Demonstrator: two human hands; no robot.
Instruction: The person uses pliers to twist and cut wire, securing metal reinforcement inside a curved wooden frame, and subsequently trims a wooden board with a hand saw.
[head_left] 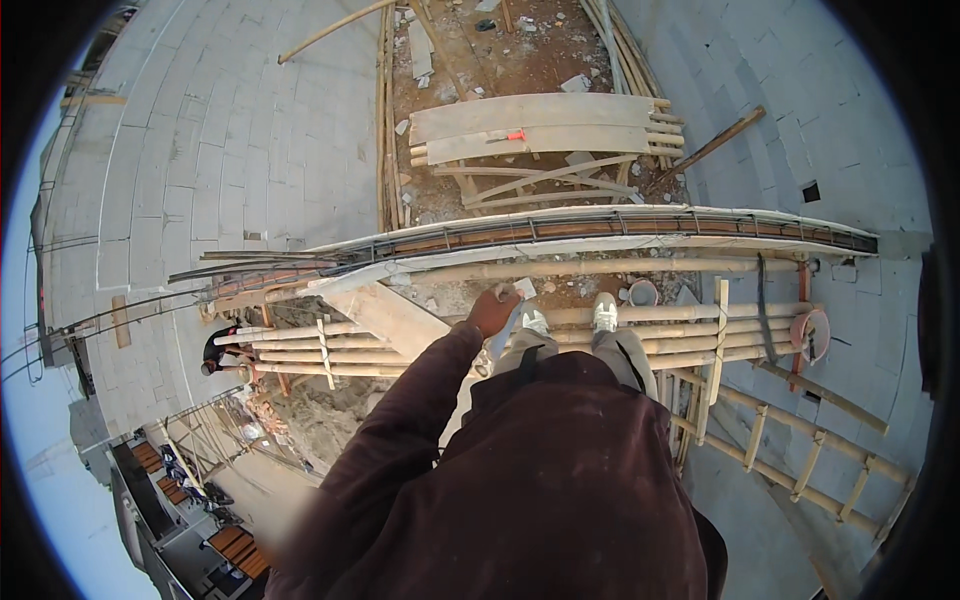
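Observation:
My left hand (492, 312) reaches forward past my left shoe, its fingers curled. A small pale flat piece (525, 288) shows right at the fingertips; whether the hand grips it or it lies on the ground below is unclear. My right hand is out of sight, with only the dark sleeve and jacket on that side. I stand on bamboo poles (680, 328) in white shoes (605, 312). Just ahead runs a long narrow formwork channel (600, 230) with steel reinforcing bars inside. A wide board (385, 318) lies slanted beside my left forearm.
Beyond the channel, a plank platform (540, 120) bears a red-handled tool (515, 135). A pink bucket (810, 335) hangs at the right, near a bamboo ladder (800, 460). Grey block walls (250, 130) rise on both sides. Another person (218, 350) is far left, below.

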